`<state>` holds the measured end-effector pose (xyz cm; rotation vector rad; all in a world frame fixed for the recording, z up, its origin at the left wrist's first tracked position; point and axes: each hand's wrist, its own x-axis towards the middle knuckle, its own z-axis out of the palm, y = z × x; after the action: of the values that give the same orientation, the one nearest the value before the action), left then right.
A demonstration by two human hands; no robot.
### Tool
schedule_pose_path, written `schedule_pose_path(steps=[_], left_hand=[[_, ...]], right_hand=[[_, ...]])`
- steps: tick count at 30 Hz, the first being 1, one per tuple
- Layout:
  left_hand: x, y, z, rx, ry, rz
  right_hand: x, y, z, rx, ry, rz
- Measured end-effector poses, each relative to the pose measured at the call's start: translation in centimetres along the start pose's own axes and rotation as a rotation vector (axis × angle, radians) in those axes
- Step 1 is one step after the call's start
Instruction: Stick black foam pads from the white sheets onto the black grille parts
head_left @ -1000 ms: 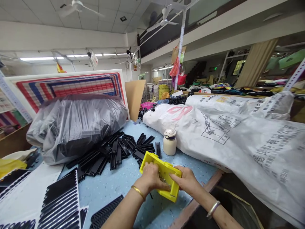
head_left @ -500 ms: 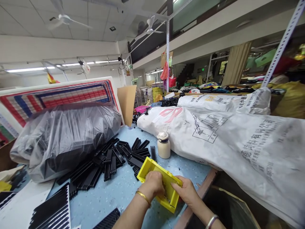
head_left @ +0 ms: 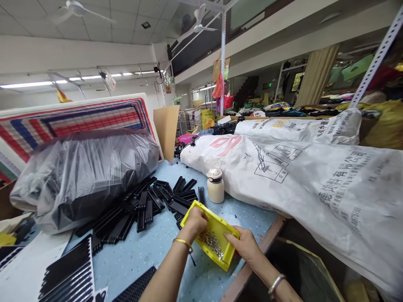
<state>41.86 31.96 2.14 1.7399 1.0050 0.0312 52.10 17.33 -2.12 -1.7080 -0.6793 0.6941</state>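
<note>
A shallow yellow plastic tray lies on the light blue table near its front edge, with several small shiny metal pieces inside. My left hand reaches into the tray's far end, fingers curled down among the pieces; what they grip is hidden. My right hand holds the tray's near right corner, thumb on the rim. A gold bangle is on my left wrist, a silver one on my right.
A heap of black plastic strips lies left of the tray, beside a grey bag of more. A cream bottle stands behind the tray. Large white sacks fill the right side. Black strip sheets lie front left.
My left hand moved from the tray's middle to its far end, uncovering the metal pieces. The right hand stayed on the tray's corner. The view shifted slightly.
</note>
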Motion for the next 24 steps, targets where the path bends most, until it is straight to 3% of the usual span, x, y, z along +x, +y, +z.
schedule_pose_path(steps=[7,13,19,24], left_hand=[[-2.0,-0.4,-1.6,-0.6,0.06,0.097],[-3.2,0.1,-2.3,-0.948,0.089,0.152],[-4.0,0.4,-2.6,-1.025,0.081,0.222],[-8.1,-3.1,-5.8,-0.942,0.115,0.248]], right_hand=[[0.1,0.5,-0.3,-0.009,-0.06,0.027],[0.1,0.8,-0.2,-0.036,-0.043,0.013],[-0.1,0.1,-0.5,-0.119,-0.036,0.016],[0.2,-0.5,-2.6,-0.275,-0.096,0.011]])
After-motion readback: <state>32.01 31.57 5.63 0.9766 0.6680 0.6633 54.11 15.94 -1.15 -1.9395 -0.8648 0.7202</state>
